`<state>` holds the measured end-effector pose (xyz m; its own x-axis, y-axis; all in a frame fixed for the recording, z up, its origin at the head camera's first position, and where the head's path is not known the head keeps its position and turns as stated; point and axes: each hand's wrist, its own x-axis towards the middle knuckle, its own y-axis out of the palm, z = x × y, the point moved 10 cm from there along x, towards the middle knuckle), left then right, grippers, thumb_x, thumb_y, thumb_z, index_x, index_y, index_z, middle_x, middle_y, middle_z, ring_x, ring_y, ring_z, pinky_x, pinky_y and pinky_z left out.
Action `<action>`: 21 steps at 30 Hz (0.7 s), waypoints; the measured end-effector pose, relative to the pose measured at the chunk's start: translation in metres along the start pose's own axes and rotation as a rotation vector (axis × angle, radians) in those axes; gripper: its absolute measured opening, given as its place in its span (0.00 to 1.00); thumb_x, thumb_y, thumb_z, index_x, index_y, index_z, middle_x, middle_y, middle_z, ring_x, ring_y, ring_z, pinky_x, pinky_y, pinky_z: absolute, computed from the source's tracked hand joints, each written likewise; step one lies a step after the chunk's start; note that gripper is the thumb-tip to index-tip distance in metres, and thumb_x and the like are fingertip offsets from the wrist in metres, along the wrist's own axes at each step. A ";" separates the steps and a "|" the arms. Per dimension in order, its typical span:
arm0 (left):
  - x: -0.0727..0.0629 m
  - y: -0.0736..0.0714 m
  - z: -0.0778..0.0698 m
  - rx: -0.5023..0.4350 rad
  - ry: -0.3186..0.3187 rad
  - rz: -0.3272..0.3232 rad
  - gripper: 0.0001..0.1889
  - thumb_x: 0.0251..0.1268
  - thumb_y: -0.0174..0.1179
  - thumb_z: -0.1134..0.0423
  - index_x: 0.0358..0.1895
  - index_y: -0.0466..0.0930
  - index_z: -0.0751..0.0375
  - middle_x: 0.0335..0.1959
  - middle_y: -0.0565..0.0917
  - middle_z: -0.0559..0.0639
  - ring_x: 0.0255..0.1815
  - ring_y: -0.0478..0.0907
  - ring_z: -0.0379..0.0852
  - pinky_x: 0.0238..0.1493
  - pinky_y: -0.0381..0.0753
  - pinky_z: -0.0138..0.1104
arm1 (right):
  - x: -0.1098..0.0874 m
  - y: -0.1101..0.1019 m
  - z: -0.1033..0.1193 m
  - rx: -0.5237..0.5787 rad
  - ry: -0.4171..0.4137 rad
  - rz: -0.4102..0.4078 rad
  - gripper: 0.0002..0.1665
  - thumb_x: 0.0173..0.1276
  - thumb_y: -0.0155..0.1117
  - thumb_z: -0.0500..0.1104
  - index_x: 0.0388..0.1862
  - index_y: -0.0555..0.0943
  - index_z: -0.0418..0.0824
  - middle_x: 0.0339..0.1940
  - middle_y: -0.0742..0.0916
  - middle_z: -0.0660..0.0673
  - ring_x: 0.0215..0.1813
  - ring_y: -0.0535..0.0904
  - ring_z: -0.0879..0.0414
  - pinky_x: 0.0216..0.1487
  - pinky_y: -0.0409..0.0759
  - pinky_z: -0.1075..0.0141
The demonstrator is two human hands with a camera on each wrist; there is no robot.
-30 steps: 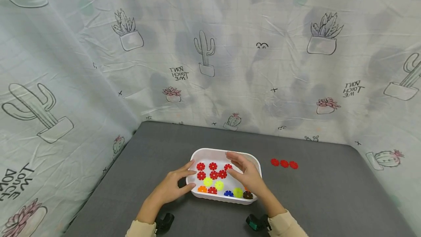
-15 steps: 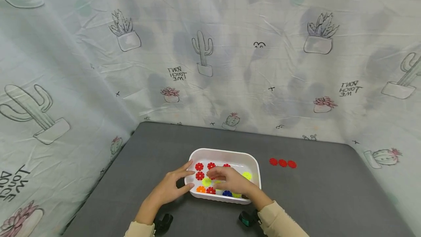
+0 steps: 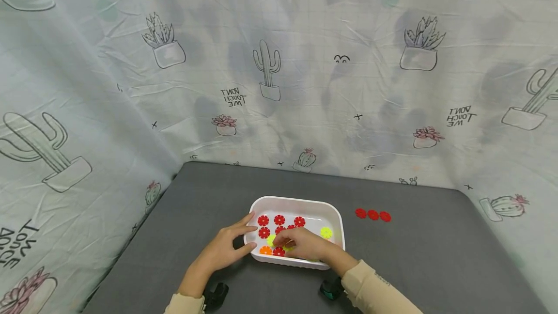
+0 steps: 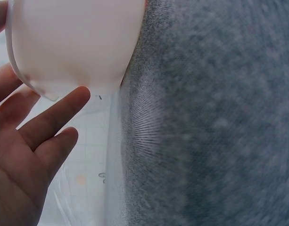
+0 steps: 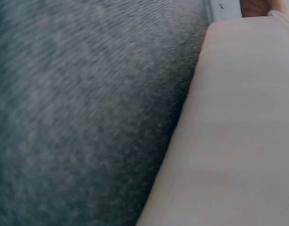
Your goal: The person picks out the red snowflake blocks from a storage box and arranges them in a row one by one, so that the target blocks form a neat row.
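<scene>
A white plastic tray (image 3: 305, 201) holds several notched, flower-shaped plastic discs, among them red discs (image 3: 263, 220), an orange disc (image 3: 265, 250) and a yellow disc (image 3: 326, 232) at the right. My left hand (image 3: 226, 246) rests on the tray's left end with fingers spread and mostly straight; the left wrist view shows its fingers by the tray wall (image 4: 78, 47). Inside the tray, my right hand (image 3: 303, 244) reaches down with bent fingers beside a yellow disc (image 3: 271, 240). Whether it pinches a disc is hidden. In the right wrist view the tray wall (image 5: 229, 122) covers most of that hand.
Three red discs (image 3: 373, 215) lie in a touching row on the grey tabletop (image 3: 418, 256), right of the tray. Behind the table hangs a pale curtain (image 3: 305, 86) printed with cactuses.
From over the tray's right part, my right hand has moved left and down among the discs, its fingers bending. A yellow disc at the right has come into sight. My left hand stays put.
</scene>
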<state>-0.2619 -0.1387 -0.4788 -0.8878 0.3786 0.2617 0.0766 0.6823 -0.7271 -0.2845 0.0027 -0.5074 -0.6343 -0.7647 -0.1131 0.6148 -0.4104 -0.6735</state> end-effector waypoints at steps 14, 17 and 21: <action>0.003 -0.003 0.001 -0.008 -0.015 0.007 0.23 0.60 0.63 0.50 0.56 0.80 0.57 0.72 0.64 0.48 0.69 0.66 0.52 0.62 0.69 0.55 | 0.008 -0.001 0.006 -0.161 -0.013 0.014 0.14 0.59 0.68 0.41 0.46 0.83 0.50 0.43 0.84 0.59 0.45 0.76 0.68 0.54 0.77 0.70; 0.004 -0.003 0.000 -0.009 -0.018 0.006 0.23 0.60 0.63 0.51 0.56 0.80 0.57 0.71 0.65 0.49 0.69 0.67 0.52 0.62 0.69 0.55 | 0.009 -0.001 0.007 -0.177 -0.020 0.020 0.14 0.59 0.69 0.41 0.45 0.83 0.50 0.42 0.84 0.59 0.43 0.76 0.68 0.53 0.77 0.71; 0.005 -0.003 -0.001 -0.009 -0.021 0.012 0.22 0.60 0.63 0.52 0.56 0.80 0.58 0.71 0.65 0.51 0.68 0.67 0.52 0.62 0.70 0.55 | 0.010 0.000 0.008 -0.194 -0.030 0.023 0.14 0.58 0.70 0.41 0.44 0.84 0.50 0.40 0.84 0.60 0.40 0.75 0.69 0.51 0.77 0.73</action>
<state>-0.2658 -0.1384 -0.4751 -0.8961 0.3735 0.2398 0.0912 0.6836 -0.7241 -0.2875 -0.0090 -0.5027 -0.6049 -0.7887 -0.1098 0.5254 -0.2918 -0.7993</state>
